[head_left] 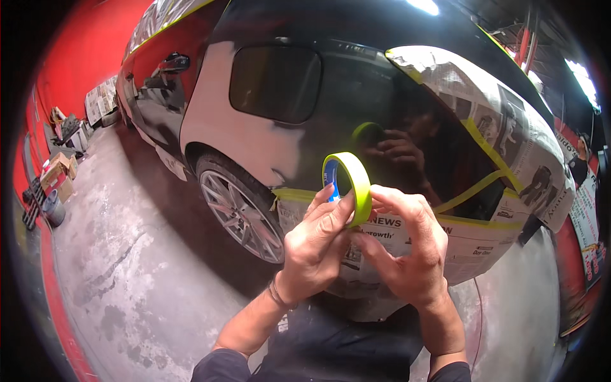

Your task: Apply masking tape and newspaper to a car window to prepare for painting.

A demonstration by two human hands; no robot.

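Observation:
My left hand is closed on a roll of bright yellow-green masking tape, with its thumb and fingers at the lower part of the ring. The roll stands on edge, and its blue inner core shows. Beside it, my right hand has thumb and index finger spread apart; the index fingertip is at the roll's outer face, and I cannot tell whether it presses there. Behind both hands is the rear of a dark car, which mirrors the roll and a hand. Newspaper edged with yellow-green tape covers its lower bumper.
A spoked wheel sits left of my hands, below a dull pinkish-grey panel. More taped newspaper covers the car's right side. Cardboard boxes and a bucket stand along the red wall on the left.

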